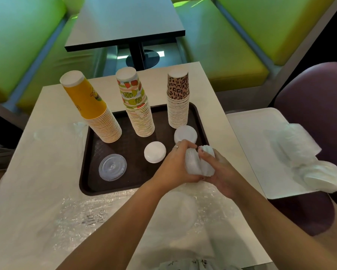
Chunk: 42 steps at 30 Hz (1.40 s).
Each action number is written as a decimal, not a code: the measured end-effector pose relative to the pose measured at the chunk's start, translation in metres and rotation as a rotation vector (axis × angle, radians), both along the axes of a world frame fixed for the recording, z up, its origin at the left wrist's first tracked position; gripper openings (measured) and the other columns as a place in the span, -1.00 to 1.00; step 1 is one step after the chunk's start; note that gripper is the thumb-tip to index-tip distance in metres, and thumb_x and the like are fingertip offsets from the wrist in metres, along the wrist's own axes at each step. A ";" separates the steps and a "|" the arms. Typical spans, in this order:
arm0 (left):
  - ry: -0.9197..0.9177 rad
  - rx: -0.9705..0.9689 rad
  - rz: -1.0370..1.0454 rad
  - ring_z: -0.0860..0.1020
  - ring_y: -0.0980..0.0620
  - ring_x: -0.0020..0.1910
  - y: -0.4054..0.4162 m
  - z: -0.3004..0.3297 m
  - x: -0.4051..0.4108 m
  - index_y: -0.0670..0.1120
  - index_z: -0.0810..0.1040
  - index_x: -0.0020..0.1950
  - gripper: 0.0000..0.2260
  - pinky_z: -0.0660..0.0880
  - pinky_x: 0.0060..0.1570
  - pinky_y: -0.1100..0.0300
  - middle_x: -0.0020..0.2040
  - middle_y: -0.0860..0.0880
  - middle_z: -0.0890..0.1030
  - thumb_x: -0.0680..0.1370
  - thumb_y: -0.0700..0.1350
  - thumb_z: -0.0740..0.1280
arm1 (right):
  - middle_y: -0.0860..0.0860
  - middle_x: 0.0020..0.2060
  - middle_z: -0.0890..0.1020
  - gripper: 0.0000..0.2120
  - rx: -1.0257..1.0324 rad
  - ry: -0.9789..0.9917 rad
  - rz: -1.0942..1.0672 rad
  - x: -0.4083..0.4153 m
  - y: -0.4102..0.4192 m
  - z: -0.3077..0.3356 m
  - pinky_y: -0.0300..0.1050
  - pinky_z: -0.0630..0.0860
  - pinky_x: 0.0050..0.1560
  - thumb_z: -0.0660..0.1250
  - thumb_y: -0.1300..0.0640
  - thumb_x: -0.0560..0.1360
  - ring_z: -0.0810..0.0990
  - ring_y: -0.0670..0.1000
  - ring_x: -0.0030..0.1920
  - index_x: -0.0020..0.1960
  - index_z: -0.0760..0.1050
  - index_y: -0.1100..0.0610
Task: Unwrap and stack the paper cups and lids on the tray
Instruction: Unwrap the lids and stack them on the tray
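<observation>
1. Pale surface (52,184) fills the lower view; green bench cushions (241,41) and a second, dark-edged table (124,24) lie beyond at 12 o'clock.
2. Dark brown tray (89,184) sits centre on the surface. Three inverted cup stacks stand along its far side: yellow cup stack (91,108) at 10 o'clock, leaning left; fruit-print cup stack (136,102) at 12 o'clock, slightly tilted; leopard-print cup stack (178,98) at 1 o'clock, upright.
3. Lids on the tray: clear lid (112,167) at 8 o'clock, lying flat; white lid stack (155,152) near centre; second white lid stack (185,134) at 3 o'clock, just in front of the leopard-print cups.
4. Left hand (175,166) and right hand (220,170) meet over the tray's 4 o'clock corner. Both grips are curled round one bundle of white lids (199,162), each taking one end. A ring shows on a left finger. Whether film still covers the bundle cannot be told.
5. Crumpled clear plastic wrap (97,213) lies on the surface at 6 o'clock, overlapping the tray's near edge.
6. White tray (247,123) at 3 o'clock, separate from the surface, carries wrapped white lid packs (308,156).
</observation>
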State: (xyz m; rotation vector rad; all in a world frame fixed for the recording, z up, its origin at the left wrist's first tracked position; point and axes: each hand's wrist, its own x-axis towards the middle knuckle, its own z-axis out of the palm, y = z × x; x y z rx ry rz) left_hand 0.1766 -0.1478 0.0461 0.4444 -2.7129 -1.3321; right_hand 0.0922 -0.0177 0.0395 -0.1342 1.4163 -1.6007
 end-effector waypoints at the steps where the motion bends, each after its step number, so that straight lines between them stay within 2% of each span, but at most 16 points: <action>1: 0.002 0.021 0.013 0.42 0.17 0.12 -0.001 -0.003 0.000 0.08 0.29 0.24 -0.31 0.41 -0.08 0.46 0.16 0.11 0.42 0.25 0.01 0.60 | 0.09 0.19 0.56 -0.43 -0.025 -0.028 -0.017 -0.002 0.002 -0.001 0.10 0.59 0.05 0.37 -0.11 0.37 0.56 0.12 0.19 0.32 0.39 0.04; 4: 0.000 0.079 0.056 0.44 0.15 0.12 -0.004 -0.008 -0.002 0.11 0.27 0.22 -0.29 0.45 -0.04 0.42 0.15 0.13 0.41 0.23 0.02 0.61 | 0.12 0.15 0.56 -0.47 -0.066 -0.102 -0.085 -0.009 0.006 -0.002 0.07 0.60 -0.06 0.34 -0.06 0.40 0.57 0.12 0.14 0.32 0.39 0.08; 7: 0.019 0.140 0.115 0.44 0.17 0.11 -0.007 -0.011 -0.008 0.09 0.25 0.22 -0.28 0.44 -0.09 0.51 0.15 0.13 0.40 0.23 -0.01 0.62 | 0.15 0.16 0.52 -0.50 -0.079 -0.160 -0.150 -0.017 0.006 -0.002 0.01 0.61 -0.15 0.35 -0.05 0.37 0.55 0.12 0.17 0.26 0.41 0.08; 9: 0.028 0.168 0.141 0.44 0.15 0.11 -0.010 -0.014 -0.012 0.07 0.25 0.21 -0.29 0.43 -0.07 0.53 0.15 0.12 0.39 0.23 -0.04 0.62 | 0.14 0.15 0.50 -0.57 -0.073 -0.195 -0.209 -0.024 0.005 -0.002 0.06 0.64 -0.09 0.35 -0.01 0.41 0.53 0.11 0.20 0.24 0.40 0.06; 11: 0.010 0.152 0.137 0.44 0.13 0.13 -0.013 -0.018 -0.015 0.07 0.25 0.20 -0.29 0.46 0.00 0.45 0.17 0.13 0.40 0.23 -0.06 0.62 | 0.13 0.14 0.49 -0.58 -0.054 -0.199 -0.226 -0.029 0.004 -0.005 0.10 0.62 -0.01 0.33 0.02 0.47 0.52 0.10 0.20 0.29 0.37 0.07; 13: -0.002 0.155 0.146 0.44 0.12 0.15 -0.013 -0.023 -0.018 0.07 0.26 0.20 -0.29 0.46 0.08 0.38 0.18 0.12 0.42 0.23 -0.07 0.62 | 0.13 0.14 0.50 -0.58 -0.029 -0.155 -0.205 -0.031 0.001 -0.007 0.11 0.60 0.03 0.32 0.03 0.50 0.52 0.11 0.20 0.32 0.36 0.09; 16: 0.008 0.197 0.171 0.42 0.17 0.14 -0.007 -0.032 -0.020 0.04 0.26 0.24 -0.30 0.37 -0.01 0.58 0.20 0.11 0.40 0.26 -0.09 0.61 | 0.13 0.14 0.51 -0.61 0.012 -0.028 -0.171 -0.032 -0.003 -0.010 0.06 0.60 0.04 0.31 0.02 0.51 0.53 0.11 0.18 0.30 0.38 0.11; 18: 0.013 0.219 0.194 0.41 0.20 0.13 -0.002 -0.038 -0.021 0.00 0.24 0.29 -0.28 0.34 -0.03 0.61 0.19 0.11 0.37 0.29 -0.11 0.59 | 0.09 0.08 0.55 -0.62 0.027 0.039 -0.163 -0.031 -0.006 -0.011 -0.04 0.59 -0.05 0.31 0.04 0.52 0.57 0.06 0.10 0.29 0.39 0.11; 20: 0.033 0.244 0.214 0.41 0.18 0.15 0.002 -0.044 -0.020 0.00 0.21 0.32 -0.26 0.38 0.02 0.54 0.19 0.11 0.34 0.30 -0.12 0.59 | 0.07 0.05 0.58 -0.62 0.031 0.089 -0.152 -0.029 -0.010 -0.012 -0.13 0.57 -0.13 0.32 0.06 0.52 0.60 0.00 0.02 0.29 0.39 0.12; 22: 0.055 0.247 0.237 0.40 0.14 0.21 0.008 -0.048 -0.020 0.02 0.18 0.34 -0.24 0.41 0.10 0.44 0.23 0.09 0.33 0.31 -0.11 0.58 | 0.08 0.09 0.58 -0.61 0.047 0.138 -0.148 -0.028 -0.013 -0.014 -0.16 0.55 -0.14 0.34 0.05 0.50 0.61 0.01 0.03 0.29 0.39 0.11; 27: 0.112 0.107 0.304 0.30 0.26 0.19 0.014 -0.053 -0.023 -0.05 0.27 0.32 -0.28 0.20 0.09 0.66 0.31 0.04 0.27 0.29 -0.14 0.59 | 0.05 0.17 0.53 -0.51 0.127 0.258 -0.135 -0.029 -0.015 -0.019 -0.08 0.58 0.05 0.35 -0.02 0.46 0.56 0.04 0.14 0.34 0.34 0.03; 31: 0.088 0.070 0.310 0.26 0.19 0.24 0.009 -0.056 -0.023 -0.07 0.31 0.31 -0.32 0.14 0.12 0.69 0.37 0.00 0.26 0.30 -0.19 0.58 | 0.00 0.16 0.51 -0.52 0.162 0.330 -0.081 -0.031 -0.016 -0.023 0.01 0.56 0.15 0.37 -0.06 0.44 0.54 0.02 0.16 0.31 0.35 -0.04; 34: 0.104 0.057 0.294 0.30 0.16 0.25 0.009 -0.053 -0.021 -0.04 0.30 0.31 -0.29 0.22 0.14 0.63 0.34 0.01 0.30 0.28 -0.11 0.60 | -0.01 0.15 0.52 -0.50 0.149 0.329 -0.071 -0.032 -0.014 -0.025 -0.02 0.58 0.11 0.38 -0.10 0.40 0.55 0.00 0.14 0.29 0.36 -0.05; 37: 0.088 0.033 0.207 0.27 0.16 0.31 0.013 -0.048 -0.016 0.00 0.24 0.36 -0.22 0.26 0.26 0.46 0.37 0.05 0.25 0.27 -0.01 0.60 | 0.02 0.15 0.52 -0.38 0.116 0.290 -0.040 -0.031 -0.009 -0.025 0.03 0.58 0.12 0.39 -0.15 0.31 0.55 0.02 0.16 0.32 0.35 -0.03; 39: 0.069 -0.027 0.118 0.19 0.18 0.38 0.016 -0.050 -0.011 0.01 0.18 0.42 -0.14 0.20 0.34 0.36 0.44 0.06 0.17 0.26 0.04 0.59 | 0.04 0.17 0.51 -0.35 0.103 0.263 -0.023 -0.031 -0.005 -0.025 0.06 0.58 0.12 0.39 -0.15 0.28 0.55 0.04 0.17 0.32 0.34 -0.03; 42: 0.028 -0.099 0.036 0.10 0.18 0.42 0.021 -0.054 -0.004 0.00 0.09 0.48 -0.08 0.12 0.37 0.34 0.49 0.07 0.07 0.29 0.01 0.58 | 0.04 0.19 0.48 -0.32 0.142 0.280 -0.017 -0.031 0.001 -0.024 0.07 0.57 0.13 0.40 -0.18 0.26 0.53 0.06 0.19 0.33 0.32 -0.05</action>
